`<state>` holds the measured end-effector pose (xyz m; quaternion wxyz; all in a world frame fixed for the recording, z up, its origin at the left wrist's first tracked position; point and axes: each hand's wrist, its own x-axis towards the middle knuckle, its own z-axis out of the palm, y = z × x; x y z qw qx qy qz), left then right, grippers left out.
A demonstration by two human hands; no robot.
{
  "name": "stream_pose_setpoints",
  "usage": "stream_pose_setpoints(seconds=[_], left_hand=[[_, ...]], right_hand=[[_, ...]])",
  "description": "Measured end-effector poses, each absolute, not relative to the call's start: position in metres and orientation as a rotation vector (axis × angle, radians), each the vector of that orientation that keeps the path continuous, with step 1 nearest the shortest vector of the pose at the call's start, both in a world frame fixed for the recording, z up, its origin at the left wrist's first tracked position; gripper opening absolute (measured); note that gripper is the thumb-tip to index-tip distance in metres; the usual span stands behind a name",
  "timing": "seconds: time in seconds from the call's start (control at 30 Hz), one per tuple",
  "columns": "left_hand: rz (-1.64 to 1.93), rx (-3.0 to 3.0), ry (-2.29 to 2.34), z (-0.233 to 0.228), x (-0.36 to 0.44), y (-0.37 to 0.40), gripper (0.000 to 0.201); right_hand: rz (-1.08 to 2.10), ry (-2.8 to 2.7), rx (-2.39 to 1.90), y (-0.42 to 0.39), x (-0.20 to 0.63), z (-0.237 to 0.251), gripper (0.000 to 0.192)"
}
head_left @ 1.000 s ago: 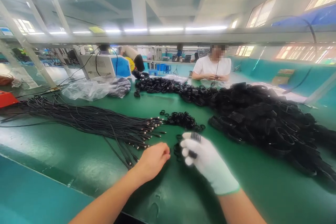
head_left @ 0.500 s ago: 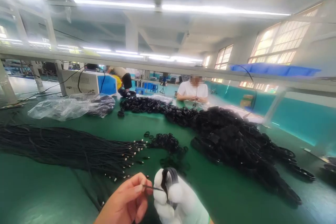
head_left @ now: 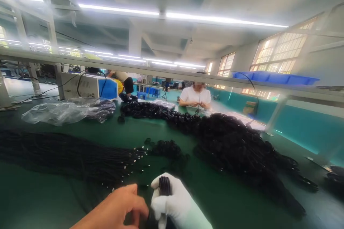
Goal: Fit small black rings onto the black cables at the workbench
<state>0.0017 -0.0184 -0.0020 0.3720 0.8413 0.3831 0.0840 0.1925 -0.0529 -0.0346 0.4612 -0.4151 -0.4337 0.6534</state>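
Note:
My right hand (head_left: pixel 176 204), in a white glove, is closed around a small bundle of black rings (head_left: pixel 164 185) near the bottom edge. My bare left hand (head_left: pixel 118 209) sits right beside it with fingers curled, fingertips against the glove; what it pinches is hidden. A long bundle of black cables (head_left: pixel 67 155) with metal tips lies on the green table (head_left: pixel 236 200) to the left. A small heap of loose black rings (head_left: pixel 166 147) sits just beyond my hands.
A large pile of coiled black cables (head_left: pixel 236 143) fills the right side and runs toward the back. Clear plastic bags (head_left: pixel 67 111) and a white-and-blue machine (head_left: pixel 88 86) stand at back left. A person in a white shirt (head_left: pixel 195 96) sits across the table.
The view tilted up, so my hands dropped to the bottom edge. The thin cable tip pinched in my left fingers half a second ago is no longer visible.

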Motion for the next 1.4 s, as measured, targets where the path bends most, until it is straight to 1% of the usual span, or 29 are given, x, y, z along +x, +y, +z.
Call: stream_pose_setpoints(seconds=[0.07,0.13,0.2,0.27,0.33,0.43,0.5,0.6,0.67,0.7,0.73,0.8,0.83,0.87,0.9,1.0,1.07,1.13,1.17,1.23,1.3,1.4], left_hand=[[0.291,2.161,1.012,-0.001,0.005,-0.015,0.022],[0.383,2.127,0.985,-0.005,0.007,-0.010,0.038],[0.434,2.057,0.921,-0.013,0.008,-0.006,0.051],[0.441,1.980,0.874,-0.020,0.008,-0.003,0.057],[0.437,1.916,0.850,-0.025,0.009,-0.002,0.062],[0.439,1.898,0.787,-0.027,0.012,-0.008,0.063],[0.446,1.978,0.810,-0.027,0.017,-0.015,0.060],[0.377,2.169,1.004,-0.022,0.024,-0.019,0.049],[0.263,2.251,1.057,-0.016,0.024,-0.011,0.044],[0.178,2.258,1.009,-0.013,0.024,-0.005,0.040],[0.096,2.233,0.930,-0.010,0.022,0.002,0.033],[0.008,2.126,0.784,-0.007,0.019,0.015,0.019],[0.012,2.080,0.750,-0.008,0.018,0.018,0.019],[0.047,2.057,0.750,-0.011,0.018,0.019,0.023],[0.089,2.055,0.774,-0.015,0.018,0.018,0.026],[0.115,1.997,0.841,-0.026,0.021,0.006,0.021],[0.187,1.790,0.861,-0.027,0.021,-0.002,0.015],[0.382,1.533,0.827,-0.023,0.020,-0.006,0.010],[0.484,1.424,0.791,-0.020,0.020,-0.006,0.010],[0.635,1.291,0.717,-0.015,0.019,-0.007,0.015],[0.751,1.291,0.708,-0.012,0.020,-0.008,0.021],[0.917,1.639,0.806,-0.009,0.025,-0.014,0.034]], right_hand=[[1.591,-1.098,-1.011,-0.053,0.192,-0.038,0.040],[1.607,-1.163,-1.010,-0.055,0.190,-0.040,0.042],[1.637,-1.226,-1.086,-0.055,0.187,-0.040,0.051],[1.656,-1.255,-1.175,-0.055,0.186,-0.038,0.062],[1.666,-1.284,-1.222,-0.054,0.185,-0.038,0.068],[1.669,-1.344,-1.299,-0.054,0.183,-0.043,0.068],[1.604,-1.359,-1.411,-0.054,0.182,-0.051,0.072],[1.314,-1.382,-1.447,-0.054,0.178,-0.063,0.089],[1.145,-1.437,-1.424,-0.054,0.176,-0.065,0.095],[1.111,-1.462,-1.453,-0.054,0.175,-0.064,0.092],[1.098,-1.479,-1.496,-0.053,0.175,-0.061,0.084],[1.077,-1.473,-1.523,-0.054,0.176,-0.053,0.055],[1.094,-1.456,-1.481,-0.055,0.178,-0.049,0.043],[1.157,-1.436,-1.394,-0.056,0.180,-0.045,0.036],[1.267,-1.410,-1.269,-0.057,0.183,-0.043,0.034],[1.648,-1.254,-0.863,-0.061,0.191,-0.043,0.042],[1.718,-1.178,-0.710,-0.063,0.194,-0.049,0.047],[1.740,-1.158,-0.632,-0.062,0.193,-0.055,0.056],[1.751,-1.154,-0.597,-0.061,0.191,-0.058,0.061],[1.765,-1.135,-0.536,-0.059,0.189,-0.061,0.066],[1.756,-1.107,-0.517,-0.057,0.187,-0.061,0.068],[1.797,-1.096,-0.539,-0.057,0.187,-0.060,0.062]])
